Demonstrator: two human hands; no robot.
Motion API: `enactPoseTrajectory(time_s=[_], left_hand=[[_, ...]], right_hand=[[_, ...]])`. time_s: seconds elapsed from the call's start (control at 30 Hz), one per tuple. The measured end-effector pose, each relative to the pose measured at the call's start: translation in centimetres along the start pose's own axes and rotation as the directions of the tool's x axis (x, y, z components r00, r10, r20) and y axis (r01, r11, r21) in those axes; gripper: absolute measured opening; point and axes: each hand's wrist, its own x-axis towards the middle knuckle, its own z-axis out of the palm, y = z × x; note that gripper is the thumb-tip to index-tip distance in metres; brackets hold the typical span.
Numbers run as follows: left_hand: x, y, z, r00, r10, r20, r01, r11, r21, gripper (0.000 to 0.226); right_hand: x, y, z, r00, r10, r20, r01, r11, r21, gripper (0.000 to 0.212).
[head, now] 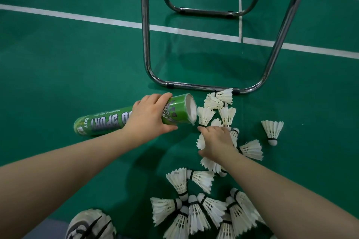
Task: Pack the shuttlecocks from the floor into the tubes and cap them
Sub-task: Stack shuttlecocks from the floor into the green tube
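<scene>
The tube [108, 120] was a long, glossy green cylinder with pale block lettering along its side and the digits 007 near its far end, which looked closed. It lay almost level over the green floor [77, 64], and I couldn't tell whether it rested there or was lifted a little. Its open mouth [191, 109] showed a white lining and faced right, just beside the nearest feathers.

The left hand [149, 116] gripped the tube near that mouth, fingers wrapped over the top and thumb underneath.

The right hand [216, 141] was palm down on the scatter just right of the mouth. Its fingers were curled over one shuttlecock [200, 141], whose white feather skirt stuck out past the thumb side.

The other shuttlecocks [194, 213] were all white-feathered, with rounded cork tips and a dark band at the neck. They lay on the floor in two loose groups, one by the tube's mouth and a thicker heap nearer the person. A lone shuttlecock [272, 130] stood apart to the right, cork down.

Behind them stood a chair [204, 85] on chrome legs, its front bar touching the farthest feathers. A white court line [77, 15] crossed the floor behind it. A grey shoe [89, 223] showed at the bottom edge.
</scene>
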Motion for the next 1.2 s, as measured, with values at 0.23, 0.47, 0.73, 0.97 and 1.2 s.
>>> enactPoseTrajectory(time_s=[0.23,0.47,0.73,0.97,1.2], left_hand=[[0.6,-0.1,0.2,0.999,-0.030,-0.014,0.030,0.999,-0.022,0.086],[0.9,0.4,0.2,0.998,-0.055,-0.027,0.054,0.998,-0.030,0.086],[1.3,2.0,0.5,0.997,-0.046,-0.068,0.043,0.999,-0.033,0.086],[1.3,2.6,1.2,0.998,-0.008,-0.061,0.007,1.000,-0.016,0.085],[1.7,2.7,1.3,0.997,-0.017,-0.072,0.016,1.000,-0.018,0.086]], right_hand=[[-1.0,0.2,-3.1,0.958,0.232,-0.167,-0.096,0.812,0.575,0.073],[-3.2,1.1,-8.4,0.812,0.544,-0.209,0.232,0.028,0.972,0.039],[-3.3,-2.3,-8.9,0.876,0.373,-0.307,0.302,0.073,0.951,0.034],[-2.8,-1.8,-8.3,0.945,0.180,-0.272,0.252,0.128,0.959,0.045],[-3.7,-0.9,-7.7,0.860,0.262,-0.437,0.305,0.422,0.854,0.065]])
